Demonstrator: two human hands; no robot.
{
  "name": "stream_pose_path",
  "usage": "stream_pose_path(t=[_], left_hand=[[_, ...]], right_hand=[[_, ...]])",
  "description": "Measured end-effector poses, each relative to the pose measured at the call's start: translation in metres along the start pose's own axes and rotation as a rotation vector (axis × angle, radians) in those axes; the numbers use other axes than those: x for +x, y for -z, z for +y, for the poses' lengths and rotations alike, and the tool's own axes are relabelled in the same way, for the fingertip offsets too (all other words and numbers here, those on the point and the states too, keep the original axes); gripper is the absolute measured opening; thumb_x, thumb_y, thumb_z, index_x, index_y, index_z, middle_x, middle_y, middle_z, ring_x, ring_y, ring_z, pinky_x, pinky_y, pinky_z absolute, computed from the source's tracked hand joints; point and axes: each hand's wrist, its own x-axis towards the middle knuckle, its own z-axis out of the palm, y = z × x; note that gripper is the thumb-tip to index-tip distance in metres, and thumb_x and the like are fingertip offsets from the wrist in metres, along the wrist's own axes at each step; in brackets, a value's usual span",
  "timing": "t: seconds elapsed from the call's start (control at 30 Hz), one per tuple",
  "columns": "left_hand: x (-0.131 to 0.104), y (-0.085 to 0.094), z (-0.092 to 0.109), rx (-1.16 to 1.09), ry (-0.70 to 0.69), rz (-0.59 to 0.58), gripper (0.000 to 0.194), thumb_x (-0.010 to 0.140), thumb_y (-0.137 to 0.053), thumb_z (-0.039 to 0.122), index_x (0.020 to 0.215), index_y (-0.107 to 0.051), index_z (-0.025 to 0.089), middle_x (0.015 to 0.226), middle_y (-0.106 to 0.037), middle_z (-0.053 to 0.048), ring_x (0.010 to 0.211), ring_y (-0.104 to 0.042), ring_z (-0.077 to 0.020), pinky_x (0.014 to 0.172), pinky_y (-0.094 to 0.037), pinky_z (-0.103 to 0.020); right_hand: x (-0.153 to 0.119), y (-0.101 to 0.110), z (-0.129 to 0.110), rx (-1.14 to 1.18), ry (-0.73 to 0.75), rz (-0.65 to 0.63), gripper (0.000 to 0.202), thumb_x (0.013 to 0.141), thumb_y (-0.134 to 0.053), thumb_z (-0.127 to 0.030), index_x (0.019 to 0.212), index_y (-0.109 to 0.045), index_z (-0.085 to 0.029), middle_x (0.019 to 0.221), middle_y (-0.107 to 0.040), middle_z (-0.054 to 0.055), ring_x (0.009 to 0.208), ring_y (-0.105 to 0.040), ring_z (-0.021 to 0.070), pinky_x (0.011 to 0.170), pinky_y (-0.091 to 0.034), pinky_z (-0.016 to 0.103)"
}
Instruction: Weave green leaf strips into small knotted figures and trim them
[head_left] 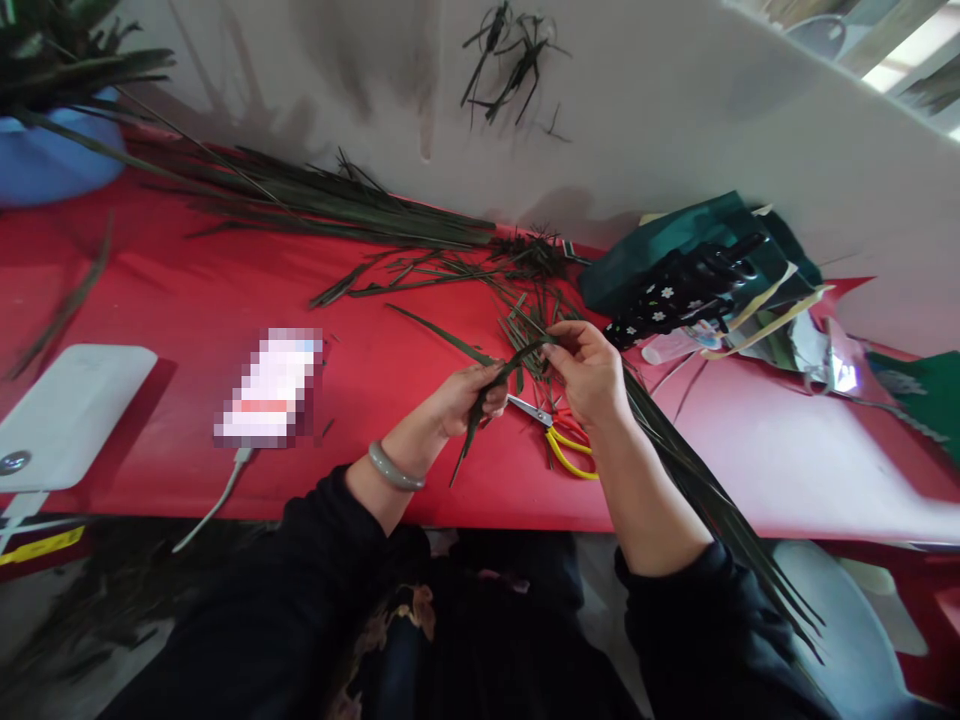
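Above the red tabletop, my left hand (472, 398) is closed round a dark green strip of leaf (517, 358), its thumb pressed on top. One narrow end of leaf sticks out to the upper left, another hangs below the fingers. My right hand (589, 365) pinches the far end of the same folded leaf between thumb and fingertips. Scissors (566, 440) with yellow and red handles lie on the table beneath and between my hands, partly covered by my right wrist. Short cut leaf pieces (517, 325) lie just behind the hands.
A long bundle of leaves (337, 200) runs along the wall. More long leaves (697, 490) extend past the table's front edge at right. A phone (270, 390) and white power bank (75, 415) lie left; a green bag (622, 265) and black flowered bottle (667, 295) are at back right.
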Motion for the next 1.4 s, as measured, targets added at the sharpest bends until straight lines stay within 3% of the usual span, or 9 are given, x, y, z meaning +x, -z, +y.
stream_pose_path(t=[0.1,0.23,0.37,0.57,0.67,0.83,1.1,1.27,1.4], left_hand=[[0.000,0.000,-0.001,0.006,-0.003,-0.033,0.032,0.087,-0.049,0.036,0.062,-0.042,0.016,0.046,-0.034,0.006,0.038,-0.034,-0.0051,0.040,-0.029,-0.017],[-0.001,-0.002,0.001,-0.034,0.006,0.006,0.031,0.087,-0.049,0.035,0.063,-0.041,0.017,0.045,-0.032,0.007,0.037,-0.034,-0.0051,0.039,-0.030,-0.017],[-0.002,-0.006,0.004,-0.072,0.018,0.027,0.029,0.088,-0.046,0.032,0.064,-0.042,0.016,0.046,-0.032,0.007,0.036,-0.032,-0.0051,0.037,-0.026,-0.017],[-0.005,-0.006,0.009,-0.043,0.006,-0.048,0.033,0.088,-0.045,0.036,0.062,-0.043,0.016,0.046,-0.031,0.006,0.038,-0.031,-0.0051,0.039,-0.029,-0.017],[-0.004,-0.006,0.007,0.016,-0.003,-0.074,0.033,0.087,-0.047,0.037,0.063,-0.044,0.016,0.046,-0.033,0.006,0.038,-0.031,-0.0050,0.039,-0.028,-0.018],[-0.005,-0.008,0.005,0.061,-0.033,-0.072,0.029,0.084,-0.052,0.037,0.066,-0.046,0.016,0.047,-0.038,0.005,0.039,-0.032,-0.0052,0.039,-0.027,-0.018],[-0.011,-0.010,0.011,0.077,0.019,-0.177,0.034,0.075,-0.060,0.046,0.066,-0.048,0.016,0.048,-0.036,0.005,0.041,-0.032,-0.0059,0.041,-0.027,-0.020],[-0.012,-0.010,0.012,0.047,0.041,-0.213,0.032,0.078,-0.057,0.044,0.068,-0.048,0.015,0.046,-0.031,0.007,0.039,-0.026,-0.0050,0.040,-0.024,-0.019],[-0.011,-0.009,0.014,0.047,0.051,-0.157,0.031,0.084,-0.049,0.039,0.065,-0.046,0.016,0.045,-0.031,0.006,0.038,-0.028,-0.0058,0.041,-0.027,-0.019]], right_hand=[[-0.001,-0.007,-0.001,-0.001,0.066,0.017,0.013,0.070,-0.063,-0.023,0.082,-0.058,-0.023,0.065,-0.054,-0.005,0.050,-0.048,0.0070,0.044,-0.043,0.020],[0.000,-0.012,0.002,-0.031,0.185,0.025,0.008,0.073,-0.061,-0.019,0.080,-0.059,-0.022,0.065,-0.053,-0.005,0.052,-0.048,0.0061,0.047,-0.043,0.020],[0.000,-0.001,-0.003,-0.088,0.258,-0.163,0.014,0.079,-0.059,-0.021,0.092,-0.063,-0.023,0.088,-0.058,0.000,0.067,-0.057,0.0085,0.063,-0.052,0.026],[-0.003,0.018,-0.010,-0.131,0.291,-0.411,0.037,0.076,-0.064,-0.019,0.113,-0.062,-0.027,0.119,-0.049,0.006,0.093,-0.061,0.0146,0.081,-0.056,0.032],[-0.005,0.019,-0.014,-0.224,0.347,-0.388,0.031,0.078,-0.063,-0.019,0.108,-0.065,-0.026,0.115,-0.052,0.005,0.087,-0.062,0.0134,0.076,-0.057,0.032],[0.000,0.014,-0.016,-0.330,0.483,-0.211,0.015,0.075,-0.068,-0.021,0.090,-0.068,-0.025,0.096,-0.059,0.002,0.085,-0.060,0.0147,0.072,-0.054,0.032],[0.019,0.014,0.000,0.157,0.120,-0.300,0.032,0.060,-0.079,-0.042,0.081,-0.063,-0.024,0.076,-0.058,-0.003,0.052,-0.051,0.0071,0.043,-0.046,0.021],[0.022,0.013,-0.002,0.340,0.042,-0.355,0.034,0.057,-0.081,-0.044,0.075,-0.064,-0.023,0.078,-0.060,-0.002,0.055,-0.055,0.0072,0.043,-0.048,0.019],[0.023,0.003,0.003,0.438,0.042,-0.281,0.031,0.056,-0.083,-0.040,0.071,-0.063,-0.022,0.079,-0.060,-0.002,0.058,-0.056,0.0071,0.047,-0.049,0.019]])
